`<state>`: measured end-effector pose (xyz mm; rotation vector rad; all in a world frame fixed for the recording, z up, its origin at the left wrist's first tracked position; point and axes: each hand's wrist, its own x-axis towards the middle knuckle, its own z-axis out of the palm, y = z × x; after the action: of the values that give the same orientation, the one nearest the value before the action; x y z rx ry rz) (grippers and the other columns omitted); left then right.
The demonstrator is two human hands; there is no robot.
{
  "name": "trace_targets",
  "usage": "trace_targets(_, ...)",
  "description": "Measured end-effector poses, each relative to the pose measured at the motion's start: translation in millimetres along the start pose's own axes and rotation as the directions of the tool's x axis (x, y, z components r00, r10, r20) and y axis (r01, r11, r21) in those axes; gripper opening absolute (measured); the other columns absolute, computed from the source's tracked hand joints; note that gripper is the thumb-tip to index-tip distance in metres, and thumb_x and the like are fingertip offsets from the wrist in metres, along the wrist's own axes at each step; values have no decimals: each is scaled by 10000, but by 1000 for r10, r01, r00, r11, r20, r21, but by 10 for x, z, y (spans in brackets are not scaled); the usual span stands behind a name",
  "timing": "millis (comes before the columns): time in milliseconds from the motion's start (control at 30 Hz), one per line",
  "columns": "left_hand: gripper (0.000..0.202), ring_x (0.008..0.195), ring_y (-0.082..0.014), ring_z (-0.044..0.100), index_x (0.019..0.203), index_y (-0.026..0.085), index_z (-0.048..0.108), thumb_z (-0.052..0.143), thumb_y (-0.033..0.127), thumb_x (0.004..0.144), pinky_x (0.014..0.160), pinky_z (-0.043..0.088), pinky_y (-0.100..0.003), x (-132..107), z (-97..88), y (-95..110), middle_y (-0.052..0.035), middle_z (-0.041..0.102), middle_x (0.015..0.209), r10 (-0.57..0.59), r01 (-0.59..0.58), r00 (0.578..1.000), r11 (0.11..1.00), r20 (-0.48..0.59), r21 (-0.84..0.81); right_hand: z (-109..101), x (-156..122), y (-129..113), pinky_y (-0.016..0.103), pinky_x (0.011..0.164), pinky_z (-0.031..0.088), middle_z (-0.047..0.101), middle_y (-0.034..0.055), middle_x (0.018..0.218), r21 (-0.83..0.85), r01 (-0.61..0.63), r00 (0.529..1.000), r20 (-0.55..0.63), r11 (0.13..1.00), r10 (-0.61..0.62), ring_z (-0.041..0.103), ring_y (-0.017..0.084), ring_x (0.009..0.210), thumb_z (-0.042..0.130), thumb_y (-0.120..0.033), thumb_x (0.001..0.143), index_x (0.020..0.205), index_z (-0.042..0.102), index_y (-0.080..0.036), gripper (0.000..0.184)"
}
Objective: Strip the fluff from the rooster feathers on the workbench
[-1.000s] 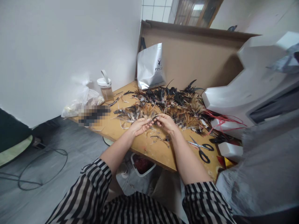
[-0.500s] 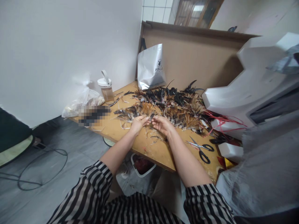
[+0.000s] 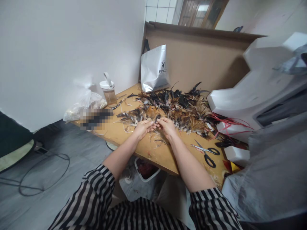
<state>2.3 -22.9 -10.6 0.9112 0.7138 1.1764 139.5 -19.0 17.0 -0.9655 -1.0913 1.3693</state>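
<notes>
My left hand (image 3: pixel 144 127) and my right hand (image 3: pixel 166 126) meet above the front part of the wooden table, both closed with the fingertips pinched. A small dark feather (image 3: pixel 157 117) shows between the fingertips; its lower part is hidden by them. Just beyond my hands lie brown and orange feathers (image 3: pixel 151 111) in a spread-out heap. Black feathers (image 3: pixel 183 100) form a row behind these. A few loose feather bits (image 3: pixel 159 141) are scattered on the table below my hands.
Black-handled scissors (image 3: pixel 205 151) lie open at the right on the table (image 3: pixel 165 159). A silver pouch (image 3: pixel 153 72), a lidded drink bottle (image 3: pixel 109 92) and a plastic bag (image 3: pixel 83 105) stand behind and left. Red ties (image 3: pixel 232 123) and white foam (image 3: pixel 230 95) are at the right.
My right hand has shifted slightly left, and its fingers have drawn together against my left fingertips. The dark feather has moved slightly up with them.
</notes>
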Motion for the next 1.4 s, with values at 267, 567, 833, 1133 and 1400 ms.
trace_targets(267, 201, 589, -67, 583, 754, 66, 623, 633, 254, 684, 559, 447, -152, 17, -34, -41, -74, 643, 710, -14, 15, 999, 1000, 43, -21, 69, -6, 48, 190, 443, 274, 465, -56, 473, -106, 136, 989, -51, 985, -141, 369, 53, 435, 656, -322, 579, 578, 526, -153, 214)
trace_targets(567, 210, 481, -53, 518, 663, 79, 611, 662, 280, 631, 490, 411, -169, 40, -8, -62, -37, 601, 581, 80, -75, 996, 990, -36, 120, 60, -27, 65, 199, 489, 317, 503, -39, 535, -233, 159, 986, -8, 959, -166, 413, 77, 493, 642, -389, 576, 606, 513, -167, 259)
trace_targets(833, 282, 540, -113, 578, 779, 81, 633, 632, 330, 647, 512, 443, -224, 38, 8, -99, -82, 640, 664, 108, -107, 994, 955, 13, 278, 2, -19, 92, 198, 462, 249, 361, -58, 476, -465, 260, 953, -15, 846, -302, 315, 67, 481, 606, -399, 601, 491, 441, -165, 307)
trace_targets(1133, 248, 429, -79, 509, 639, 86, 594, 572, 325, 700, 452, 406, -200, 25, -4, -102, -37, 576, 516, 126, -157, 987, 901, 102, 404, -80, -10, 44, 201, 457, 245, 378, -61, 468, -485, 314, 948, 114, 816, -297, 322, 64, 466, 619, -398, 598, 490, 452, -162, 309)
trace_targets(1400, 271, 415, -70, 489, 632, 107, 570, 541, 361, 720, 438, 391, -190, 11, 24, -87, -20, 564, 509, 179, -203, 979, 870, 95, 449, -19, -65, 3, 196, 422, 283, 486, -25, 476, -590, 262, 959, 66, 764, -277, 400, 81, 454, 633, -392, 582, 534, 488, -159, 279)
